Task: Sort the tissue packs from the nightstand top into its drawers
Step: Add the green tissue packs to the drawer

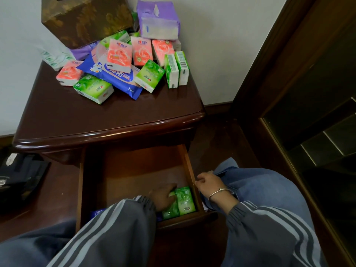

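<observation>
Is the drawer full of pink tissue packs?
No, the open drawer shows only green packs in its front right corner, under the left hand.

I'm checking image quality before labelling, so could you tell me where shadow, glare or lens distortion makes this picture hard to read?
Head view: the open drawer interior lies in shadow, dimming the left hand on the green packs; soft glare streaks the nightstand top front edge; wide-angle bending curves that edge and the wall lines; the packs on top stay sharp and evenly lit.

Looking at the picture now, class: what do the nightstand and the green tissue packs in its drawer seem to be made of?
Nightstand: likely dark wood with a glossy varnish; light streaks along its rounded edge. Green tissue packs: thin shiny plastic film, judging by the wrinkled glints.
</observation>
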